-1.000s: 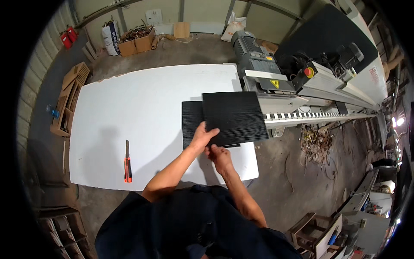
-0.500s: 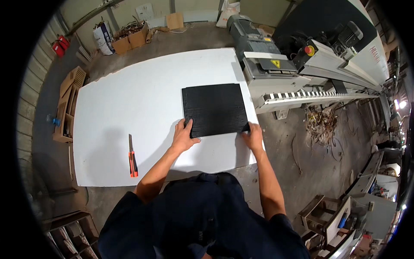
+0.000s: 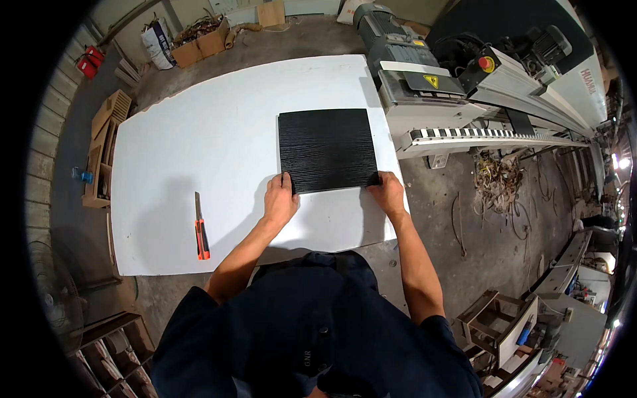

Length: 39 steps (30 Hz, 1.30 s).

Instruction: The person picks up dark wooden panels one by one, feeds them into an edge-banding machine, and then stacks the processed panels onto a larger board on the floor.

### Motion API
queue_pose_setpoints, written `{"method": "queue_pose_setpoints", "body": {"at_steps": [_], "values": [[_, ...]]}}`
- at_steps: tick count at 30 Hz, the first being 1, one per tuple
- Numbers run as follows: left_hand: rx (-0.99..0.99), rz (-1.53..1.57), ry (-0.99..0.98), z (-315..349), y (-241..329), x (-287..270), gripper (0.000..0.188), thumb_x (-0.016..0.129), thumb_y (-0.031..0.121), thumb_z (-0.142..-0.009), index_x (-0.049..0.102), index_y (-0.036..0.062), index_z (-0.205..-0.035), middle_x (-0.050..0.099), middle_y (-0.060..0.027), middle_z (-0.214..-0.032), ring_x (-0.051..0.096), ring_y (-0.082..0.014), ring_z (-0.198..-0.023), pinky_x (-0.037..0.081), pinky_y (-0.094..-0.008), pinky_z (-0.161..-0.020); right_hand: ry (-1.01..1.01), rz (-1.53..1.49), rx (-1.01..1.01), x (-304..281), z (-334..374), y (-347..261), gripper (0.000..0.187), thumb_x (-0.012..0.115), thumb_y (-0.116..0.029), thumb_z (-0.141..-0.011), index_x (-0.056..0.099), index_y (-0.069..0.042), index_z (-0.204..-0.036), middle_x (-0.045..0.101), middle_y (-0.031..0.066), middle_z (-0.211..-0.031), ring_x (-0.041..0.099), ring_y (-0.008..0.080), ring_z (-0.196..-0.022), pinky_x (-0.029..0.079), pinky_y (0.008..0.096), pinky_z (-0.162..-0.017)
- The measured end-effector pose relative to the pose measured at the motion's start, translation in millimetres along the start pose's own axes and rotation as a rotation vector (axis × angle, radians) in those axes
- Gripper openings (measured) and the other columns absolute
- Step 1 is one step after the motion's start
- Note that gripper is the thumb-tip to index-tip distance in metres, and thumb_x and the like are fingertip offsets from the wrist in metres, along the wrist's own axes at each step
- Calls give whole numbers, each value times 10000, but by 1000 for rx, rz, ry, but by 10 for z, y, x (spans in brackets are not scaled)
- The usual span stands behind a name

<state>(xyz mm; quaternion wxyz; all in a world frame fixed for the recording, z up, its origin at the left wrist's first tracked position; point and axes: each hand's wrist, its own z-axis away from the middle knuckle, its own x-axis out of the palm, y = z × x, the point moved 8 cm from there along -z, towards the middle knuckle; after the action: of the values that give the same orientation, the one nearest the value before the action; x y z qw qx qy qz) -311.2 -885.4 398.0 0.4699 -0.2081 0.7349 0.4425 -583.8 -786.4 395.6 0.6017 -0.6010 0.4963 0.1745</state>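
A black rectangular panel (image 3: 328, 149) with a ridged, wood-grain surface lies on the white board (image 3: 179, 132), right of its middle. At the panel's near left corner, my left hand (image 3: 281, 201) grips the edge, its fingers along the left side. My right hand (image 3: 388, 194) holds the near right corner, fingers closed against the edge. Parts of both thumbs and the panel's underside are hidden. Apart from my hands, an orange and black utility knife (image 3: 202, 232) rests on the board to the left, blade out and pointing away from me.
A machine (image 3: 424, 79) with a red stop button and a toothed rail (image 3: 478, 138) stands close at the right. Offcut strips (image 3: 497, 182) lie heaped on the floor below it. A cardboard box (image 3: 201, 45) of scraps sits at the back left; a wooden cart (image 3: 497, 322) stands near right.
The panel's outline looks more even: the offset edges seen at its left and top before barely show now. Both hands have stayed at the near corners, and my left fingers are drawn closer together.
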Motion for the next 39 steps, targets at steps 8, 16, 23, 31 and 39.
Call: {"method": "queue_pose_setpoints", "body": {"at_steps": [8, 16, 23, 31, 39], "values": [[-55, -20, -6, 12, -67, -14, 568, 683, 79, -688, 496, -115, -1188, 551, -268, -1107, 541, -393, -1001, 469, -429, -861, -33, 82, -23, 34, -14, -73, 355, 759, -144, -632, 592, 0, -910, 601, 163, -861, 594, 340, -817, 485, 407, -718], [-23, -30, 6, 42, -46, -38, 548, 697, 91, -681, 520, -104, -1162, 579, -256, -1074, 566, -388, -963, 481, -427, -833, -96, 124, -27, 76, -27, -28, 360, 736, -148, -661, 583, 24, -937, 611, 186, -887, 601, 356, -816, 491, 414, -721], [-5, -54, -17, 41, -63, -26, 522, 680, 97, -692, 531, -94, -1155, 586, -247, -1006, 582, -382, -906, 501, -435, -773, -72, 131, -34, 98, 14, -17, 338, 733, -135, -673, 553, -5, -928, 584, 165, -886, 590, 352, -821, 490, 421, -698], [74, -51, 18, 14, -102, -40, 511, 695, 102, -678, 555, -87, -1131, 597, -222, -935, 593, -357, -849, 506, -422, -742, -84, 132, -37, 93, 27, -4, 369, 719, -129, -685, 564, 15, -988, 599, 192, -916, 595, 369, -835, 490, 424, -719], [106, -101, 24, 43, -85, -45, 464, 672, 120, -700, 578, -89, -1103, 604, -202, -904, 604, -338, -806, 524, -415, -680, -91, 89, -25, 84, 14, 4, 408, 736, -163, -686, 570, 21, -1010, 607, 197, -912, 605, 369, -808, 493, 427, -702]]}}
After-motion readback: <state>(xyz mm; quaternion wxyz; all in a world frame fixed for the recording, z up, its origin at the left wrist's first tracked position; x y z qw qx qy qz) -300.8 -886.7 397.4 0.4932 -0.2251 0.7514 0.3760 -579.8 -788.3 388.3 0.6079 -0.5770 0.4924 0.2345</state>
